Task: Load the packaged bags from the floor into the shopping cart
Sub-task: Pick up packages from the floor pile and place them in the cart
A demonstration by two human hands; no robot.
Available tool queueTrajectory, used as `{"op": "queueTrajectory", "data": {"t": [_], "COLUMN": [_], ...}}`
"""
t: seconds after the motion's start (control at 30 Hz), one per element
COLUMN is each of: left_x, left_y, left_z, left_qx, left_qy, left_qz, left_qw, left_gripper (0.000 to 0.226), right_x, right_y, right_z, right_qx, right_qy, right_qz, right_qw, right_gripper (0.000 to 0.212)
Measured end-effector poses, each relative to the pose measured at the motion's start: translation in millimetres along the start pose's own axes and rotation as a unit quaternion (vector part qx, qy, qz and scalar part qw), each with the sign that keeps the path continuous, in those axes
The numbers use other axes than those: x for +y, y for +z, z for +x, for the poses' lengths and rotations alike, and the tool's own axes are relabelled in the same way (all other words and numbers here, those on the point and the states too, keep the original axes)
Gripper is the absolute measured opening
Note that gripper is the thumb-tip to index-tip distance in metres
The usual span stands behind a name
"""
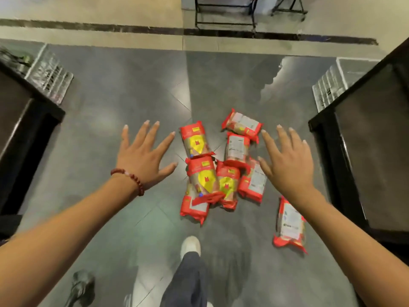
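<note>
Several red and yellow packaged bags (205,176) lie in a loose pile on the dark tiled floor, some face up, some showing white labels. One more bag (290,222) lies apart at the right. My left hand (141,156), with a red bead bracelet on the wrist, hovers left of the pile, fingers spread and empty. Over the pile's right edge my right hand (287,165) is held out, also spread and holding nothing. A black metal cart frame (225,12) shows at the top edge; whether it is the shopping cart I cannot tell.
Dark display units stand close on the left (24,129) and right (365,140), forming an aisle. My foot in a white shoe (190,245) is just below the pile. A small dark object (80,286) lies on the floor at bottom left.
</note>
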State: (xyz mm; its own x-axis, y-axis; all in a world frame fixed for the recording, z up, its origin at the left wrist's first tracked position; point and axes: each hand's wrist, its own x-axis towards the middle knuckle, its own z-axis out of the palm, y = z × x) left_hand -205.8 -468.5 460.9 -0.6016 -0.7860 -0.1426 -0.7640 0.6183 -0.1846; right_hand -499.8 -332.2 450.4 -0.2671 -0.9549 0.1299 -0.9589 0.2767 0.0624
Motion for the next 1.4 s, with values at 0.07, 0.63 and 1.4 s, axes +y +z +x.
{"op": "queueTrajectory", "data": {"t": [0.07,0.63,1.4], "left_x": [5.2,129.5,74.0], "left_y": [33.5,565.8,489.4], "left_z": [26.8,105.5,45.5], "left_qx": [-0.006,-0.308,-0.018], "left_qy": [0.010,-0.116,-0.339], "left_qz": [0.009,-0.228,-0.598], "left_qw": [1.000,0.916,0.726], "left_gripper": [0.077,0.088,0.095], "right_x": [1.4,-66.4,-118.9], "right_y": [40.7,569.1,468.0], "right_z": [15.1,31.2,37.3], "right_qx": [-0.002,-0.291,-0.184], "right_qy": [-0.001,0.091,0.078], "right_qz": [0.001,0.305,0.428], "right_qw": [1.000,0.903,0.882], "right_gripper": [0.058,0.082,0.089]}}
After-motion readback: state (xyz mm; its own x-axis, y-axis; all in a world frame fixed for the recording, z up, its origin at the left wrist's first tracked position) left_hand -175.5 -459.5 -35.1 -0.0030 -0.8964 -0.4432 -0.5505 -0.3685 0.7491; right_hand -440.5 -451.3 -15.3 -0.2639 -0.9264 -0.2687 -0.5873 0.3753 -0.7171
